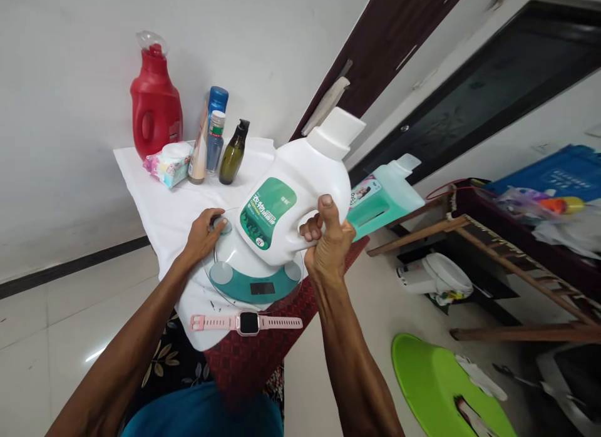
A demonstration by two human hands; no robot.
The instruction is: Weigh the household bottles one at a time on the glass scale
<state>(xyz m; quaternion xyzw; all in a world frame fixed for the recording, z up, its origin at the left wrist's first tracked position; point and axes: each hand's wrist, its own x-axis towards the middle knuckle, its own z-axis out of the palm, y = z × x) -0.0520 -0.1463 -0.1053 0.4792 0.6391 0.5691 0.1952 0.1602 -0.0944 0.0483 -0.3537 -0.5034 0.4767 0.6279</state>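
Note:
My right hand (328,243) is wrapped round the handle of a white detergent jug (323,174) with a green label. The jug leans to the right over a round glass bathroom scale (235,293) with a teal band and a dark display. Whether its base touches the glass, I cannot tell. At the scale's left edge, my left hand (204,233) has its thumb and fingers closed on the rim by a round pad. Below the scale lies a pink-strapped smartwatch (248,323), stretched out flat.
On the white cloth (154,205) stand a red jug (157,99), a wipes pack (169,164), a green pump bottle (233,155) and several slim bottles. Behind my right hand is a green-liquid jug (389,196). A lime-green basin (436,380) and white bucket (432,274) are at right.

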